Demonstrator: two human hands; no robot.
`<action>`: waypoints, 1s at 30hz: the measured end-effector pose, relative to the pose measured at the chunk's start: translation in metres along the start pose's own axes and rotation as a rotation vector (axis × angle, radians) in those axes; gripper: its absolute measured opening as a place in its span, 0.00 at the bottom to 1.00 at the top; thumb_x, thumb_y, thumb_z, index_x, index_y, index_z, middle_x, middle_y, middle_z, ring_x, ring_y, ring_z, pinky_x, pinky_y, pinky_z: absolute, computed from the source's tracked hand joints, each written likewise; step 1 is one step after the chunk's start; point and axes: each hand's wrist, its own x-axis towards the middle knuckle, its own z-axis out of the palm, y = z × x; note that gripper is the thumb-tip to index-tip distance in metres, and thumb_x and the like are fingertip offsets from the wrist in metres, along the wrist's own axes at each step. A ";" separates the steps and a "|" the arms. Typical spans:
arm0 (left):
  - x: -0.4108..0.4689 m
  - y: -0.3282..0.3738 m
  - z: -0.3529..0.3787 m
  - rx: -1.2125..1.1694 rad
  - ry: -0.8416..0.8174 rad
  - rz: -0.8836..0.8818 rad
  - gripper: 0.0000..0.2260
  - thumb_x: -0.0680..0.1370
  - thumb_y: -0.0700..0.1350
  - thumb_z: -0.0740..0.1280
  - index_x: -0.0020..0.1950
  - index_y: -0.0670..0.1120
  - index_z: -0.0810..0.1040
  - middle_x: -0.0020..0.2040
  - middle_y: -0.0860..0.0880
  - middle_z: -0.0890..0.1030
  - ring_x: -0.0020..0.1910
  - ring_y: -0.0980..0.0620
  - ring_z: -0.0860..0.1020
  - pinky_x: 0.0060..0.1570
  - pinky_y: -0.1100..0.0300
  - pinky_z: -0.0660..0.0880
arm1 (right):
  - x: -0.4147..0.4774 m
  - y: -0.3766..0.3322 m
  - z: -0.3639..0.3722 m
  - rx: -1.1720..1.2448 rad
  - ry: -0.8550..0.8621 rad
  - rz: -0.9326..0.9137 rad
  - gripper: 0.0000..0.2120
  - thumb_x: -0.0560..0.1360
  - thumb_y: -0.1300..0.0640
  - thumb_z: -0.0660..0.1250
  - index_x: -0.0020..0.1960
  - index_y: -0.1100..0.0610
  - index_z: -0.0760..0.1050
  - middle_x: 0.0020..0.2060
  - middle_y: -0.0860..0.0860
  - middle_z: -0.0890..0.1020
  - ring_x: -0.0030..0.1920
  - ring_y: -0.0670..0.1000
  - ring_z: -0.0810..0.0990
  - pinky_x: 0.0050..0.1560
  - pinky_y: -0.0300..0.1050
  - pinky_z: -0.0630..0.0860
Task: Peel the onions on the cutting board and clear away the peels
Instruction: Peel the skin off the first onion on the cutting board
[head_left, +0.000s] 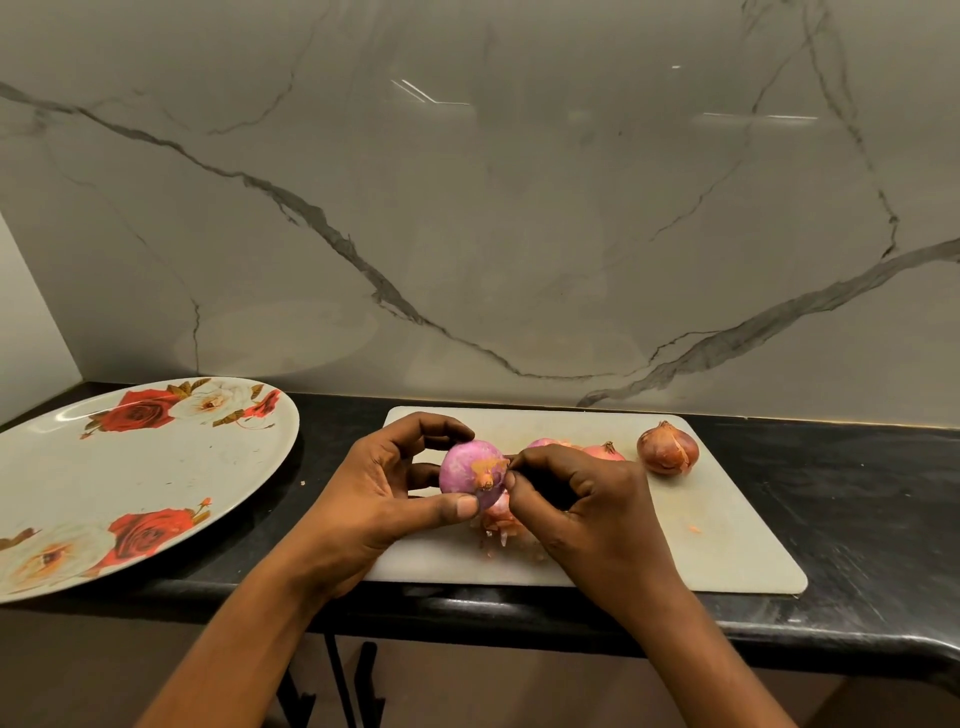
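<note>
My left hand (384, 488) grips a mostly peeled purple onion (465, 465) just above the white cutting board (727, 530). A scrap of brown skin clings near the onion's root end. My right hand (582, 504) pinches that skin at the onion's right side. Loose pinkish peels (498, 519) lie on the board under my hands. Behind my right hand lie two pink onions (602, 451), partly hidden. An unpeeled brown onion (667, 449) stands at the board's back right.
A large white plate with red rose prints (156, 478) sits on the black counter (857, 499) to the left of the board. The marble wall rises right behind. A small peel scrap (694, 529) lies on the board's right part. The counter's front edge runs just below the board.
</note>
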 end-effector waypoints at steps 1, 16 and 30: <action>0.000 0.000 -0.001 -0.023 -0.011 -0.005 0.26 0.68 0.36 0.81 0.65 0.45 0.81 0.63 0.44 0.82 0.60 0.37 0.84 0.57 0.49 0.83 | 0.001 0.000 0.000 0.001 0.000 0.013 0.04 0.79 0.60 0.73 0.50 0.54 0.87 0.39 0.44 0.85 0.40 0.48 0.84 0.39 0.47 0.80; 0.000 -0.001 -0.006 -0.146 -0.037 -0.061 0.26 0.72 0.35 0.76 0.70 0.44 0.77 0.67 0.40 0.81 0.66 0.37 0.81 0.62 0.45 0.82 | 0.002 -0.007 -0.005 0.189 -0.030 0.185 0.09 0.76 0.48 0.77 0.52 0.52 0.87 0.43 0.43 0.88 0.46 0.47 0.88 0.48 0.47 0.86; 0.000 0.005 -0.007 -0.336 -0.096 -0.124 0.25 0.76 0.36 0.69 0.74 0.41 0.76 0.70 0.38 0.79 0.68 0.35 0.80 0.60 0.47 0.83 | 0.004 0.000 -0.002 0.189 0.080 0.265 0.03 0.76 0.53 0.74 0.44 0.51 0.84 0.38 0.47 0.87 0.41 0.52 0.88 0.46 0.61 0.86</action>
